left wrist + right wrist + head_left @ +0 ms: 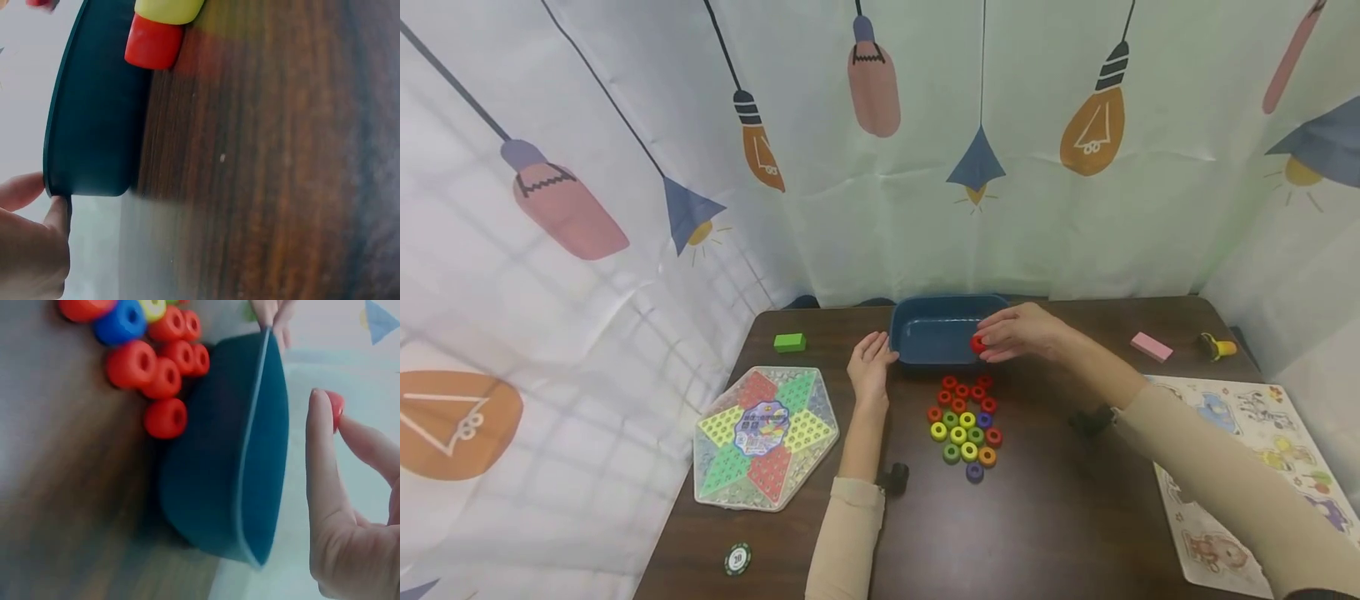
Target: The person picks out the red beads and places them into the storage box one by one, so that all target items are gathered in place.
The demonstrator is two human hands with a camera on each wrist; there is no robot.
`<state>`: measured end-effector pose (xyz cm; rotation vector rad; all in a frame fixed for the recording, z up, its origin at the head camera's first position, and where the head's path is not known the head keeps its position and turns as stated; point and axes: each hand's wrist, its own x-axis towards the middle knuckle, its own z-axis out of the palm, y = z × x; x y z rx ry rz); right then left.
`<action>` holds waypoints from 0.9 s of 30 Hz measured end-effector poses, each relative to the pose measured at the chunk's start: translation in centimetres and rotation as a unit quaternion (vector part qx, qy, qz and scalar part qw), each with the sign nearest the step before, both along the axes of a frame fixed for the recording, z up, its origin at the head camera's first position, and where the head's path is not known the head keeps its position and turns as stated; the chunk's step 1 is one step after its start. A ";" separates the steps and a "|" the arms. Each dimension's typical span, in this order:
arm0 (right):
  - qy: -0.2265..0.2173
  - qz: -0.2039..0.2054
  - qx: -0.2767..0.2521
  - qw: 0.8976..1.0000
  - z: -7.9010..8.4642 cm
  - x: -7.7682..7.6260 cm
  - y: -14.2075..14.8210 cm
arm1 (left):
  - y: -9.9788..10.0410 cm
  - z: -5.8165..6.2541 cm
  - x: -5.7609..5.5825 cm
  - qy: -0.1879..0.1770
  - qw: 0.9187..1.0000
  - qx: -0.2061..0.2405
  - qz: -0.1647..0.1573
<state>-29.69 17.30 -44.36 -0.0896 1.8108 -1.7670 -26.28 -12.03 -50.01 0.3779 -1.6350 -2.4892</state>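
Red in the head view, a ring (977, 343) is pinched by the right hand (1024, 332) above the right end of a blue tub (936, 335); its left end is held by the left hand (871, 367); coloured rings (958, 442) are clustered on the table (970, 533); from the left wrist, the tub's rim (49, 134) is clasped between thumb and finger; from the right, the ring is gripped likewise.

Curtained play corner, lamp-print fabric (917, 200), star-patterned game board (766, 437)
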 end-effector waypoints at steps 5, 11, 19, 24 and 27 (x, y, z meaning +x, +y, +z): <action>-0.024 0.006 0.006 1.000 0.0 -3.3 -3.0 | 0.0 -1.0 -0.5 -0.003 1.000 0.001 -0.003; -0.069 0.010 0.010 0.998 -0.9 -6.9 -8.1 | 0.4 -2.2 -0.8 0.001 1.000 -0.017 0.018; -0.122 0.012 0.056 0.991 -1.4 -9.4 -12.8 | 0.4 -2.5 -0.6 0.005 1.000 -0.016 0.023; -0.126 -0.022 0.108 0.986 -1.0 -10.0 -14.3 | 0.5 -2.6 -0.7 0.007 1.000 -0.006 0.020; -0.112 -0.053 0.140 0.982 -0.6 -10.0 -14.9 | 0.7 -2.4 -0.9 0.011 1.000 0.000 0.021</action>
